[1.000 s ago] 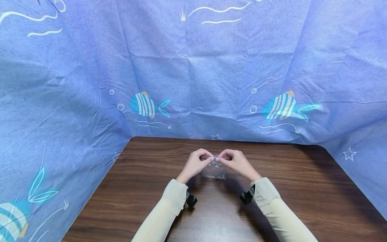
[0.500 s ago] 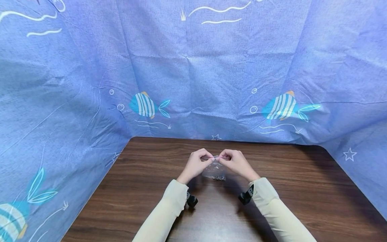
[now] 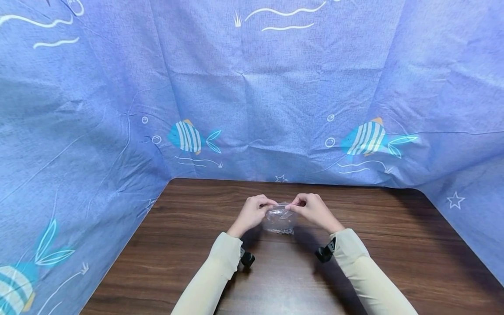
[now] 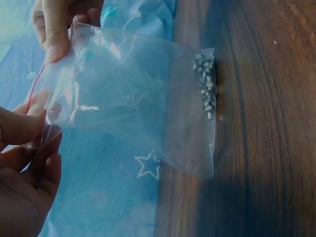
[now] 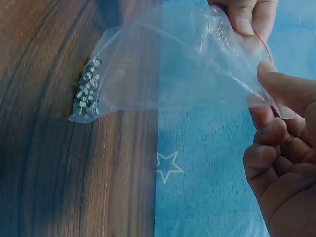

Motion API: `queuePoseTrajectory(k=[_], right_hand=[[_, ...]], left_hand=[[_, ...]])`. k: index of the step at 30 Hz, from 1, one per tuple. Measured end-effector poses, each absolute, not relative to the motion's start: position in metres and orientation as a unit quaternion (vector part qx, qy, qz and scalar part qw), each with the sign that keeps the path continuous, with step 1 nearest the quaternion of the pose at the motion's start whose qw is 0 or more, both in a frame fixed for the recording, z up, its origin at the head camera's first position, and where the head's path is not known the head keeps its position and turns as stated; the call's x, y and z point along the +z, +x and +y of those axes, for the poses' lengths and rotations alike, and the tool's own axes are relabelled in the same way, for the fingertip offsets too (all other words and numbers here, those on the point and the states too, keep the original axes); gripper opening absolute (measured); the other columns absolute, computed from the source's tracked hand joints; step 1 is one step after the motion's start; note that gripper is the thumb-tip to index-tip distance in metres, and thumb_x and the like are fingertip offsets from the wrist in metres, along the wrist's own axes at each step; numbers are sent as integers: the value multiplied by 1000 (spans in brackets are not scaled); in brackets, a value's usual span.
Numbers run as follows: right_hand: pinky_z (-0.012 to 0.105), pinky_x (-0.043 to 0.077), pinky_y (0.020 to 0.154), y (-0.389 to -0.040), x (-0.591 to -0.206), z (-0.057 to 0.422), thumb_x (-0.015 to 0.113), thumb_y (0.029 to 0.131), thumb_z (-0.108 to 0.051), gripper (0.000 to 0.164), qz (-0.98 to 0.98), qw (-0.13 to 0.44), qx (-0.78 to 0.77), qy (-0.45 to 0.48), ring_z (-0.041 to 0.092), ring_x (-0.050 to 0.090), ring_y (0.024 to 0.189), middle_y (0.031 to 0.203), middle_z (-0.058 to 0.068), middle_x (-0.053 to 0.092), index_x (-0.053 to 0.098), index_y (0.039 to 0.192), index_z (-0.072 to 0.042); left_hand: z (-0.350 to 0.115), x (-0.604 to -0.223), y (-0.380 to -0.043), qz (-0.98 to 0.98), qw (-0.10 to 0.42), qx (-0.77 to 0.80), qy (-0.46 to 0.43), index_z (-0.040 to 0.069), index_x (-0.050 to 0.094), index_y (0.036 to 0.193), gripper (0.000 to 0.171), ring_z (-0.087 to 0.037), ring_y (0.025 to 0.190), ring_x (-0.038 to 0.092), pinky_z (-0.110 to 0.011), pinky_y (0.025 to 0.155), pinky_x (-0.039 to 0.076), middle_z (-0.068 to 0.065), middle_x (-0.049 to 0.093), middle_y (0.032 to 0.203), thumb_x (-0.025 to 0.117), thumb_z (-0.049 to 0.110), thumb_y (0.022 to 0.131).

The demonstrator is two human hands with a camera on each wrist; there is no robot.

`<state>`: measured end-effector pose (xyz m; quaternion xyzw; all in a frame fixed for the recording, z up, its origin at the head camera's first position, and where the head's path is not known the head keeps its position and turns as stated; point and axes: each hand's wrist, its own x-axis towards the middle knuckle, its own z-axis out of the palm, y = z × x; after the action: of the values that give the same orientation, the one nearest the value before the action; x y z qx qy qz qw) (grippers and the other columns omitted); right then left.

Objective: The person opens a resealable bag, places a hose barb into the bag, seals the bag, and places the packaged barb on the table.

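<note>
A clear zip-lock bag (image 3: 278,220) with a red line along its mouth hangs upright between the two hands. Small shiny metal pieces (image 5: 89,91) lie gathered along its bottom edge, too small to tell their exact kind. My left hand (image 3: 250,213) pinches one top corner between thumb and fingers. At the opposite top corner, my right hand (image 3: 314,212) pinches the bag the same way. In the left wrist view the plastic (image 4: 118,94) is stretched out and creased near the mouth. Whether the seal is fully pressed together cannot be made out.
A dark wood-grain table (image 3: 189,245) lies under the hands. Blue fabric with printed fish (image 3: 244,96) hangs behind the table and along its sides. Each wrist carries a small black camera (image 3: 247,258) on a strap.
The fingertips, close together at the middle of the bag's mouth before, are now apart near its two top corners. More of the bag's upper part shows between them.
</note>
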<state>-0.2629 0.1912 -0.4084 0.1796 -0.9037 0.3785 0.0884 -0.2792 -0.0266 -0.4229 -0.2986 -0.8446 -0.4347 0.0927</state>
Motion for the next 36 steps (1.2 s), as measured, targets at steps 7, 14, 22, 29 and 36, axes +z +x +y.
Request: queuePoseTrajectory(k=[7, 14, 22, 29, 36], right_hand=[[21, 44, 55, -262, -404, 203, 71, 86, -18, 8, -903, 95, 348, 234, 5, 51, 60, 77, 0, 71, 75, 85, -10], [20, 46, 54, -260, -394, 212, 74, 82, -10, 9, -889, 146, 308, 307, -3, 52, 59, 83, 3, 75, 77, 90, -9], [18, 45, 52, -252, -381, 222, 74, 82, -10, 10, -883, 124, 309, 332, -4, 52, 59, 80, -2, 74, 78, 91, -12], [22, 51, 63, -238, -374, 234, 69, 88, -21, 12, -880, 49, 320, 348, 3, 63, 73, 88, -5, 75, 77, 95, -14], [24, 52, 59, -231, -379, 243, 68, 90, -25, 15, -873, -10, 345, 344, -1, 61, 66, 79, -6, 73, 76, 96, -14]], left_hand=[[-31, -421, -281, -865, 87, -428, -246, 14, 79, 94, 11, -6, 74, 62, -19, 66, 47, -4, 76, 93, 71, 15, 86], [-34, -411, -279, -855, 80, -444, -254, 13, 79, 92, 11, -10, 67, 63, -17, 53, 41, -6, 76, 90, 74, 16, 83], [-36, -398, -268, -842, 54, -446, -297, 10, 78, 97, 14, -9, 57, 52, -16, 51, 37, -8, 75, 95, 68, 8, 88], [-35, -392, -250, -838, 11, -449, -309, 11, 77, 100, 17, 2, 51, 40, -16, 48, 34, -6, 75, 92, 66, 5, 89], [-30, -397, -239, -838, -27, -456, -299, 12, 77, 99, 13, -9, 72, 65, -18, 62, 48, -1, 76, 87, 69, 15, 88]])
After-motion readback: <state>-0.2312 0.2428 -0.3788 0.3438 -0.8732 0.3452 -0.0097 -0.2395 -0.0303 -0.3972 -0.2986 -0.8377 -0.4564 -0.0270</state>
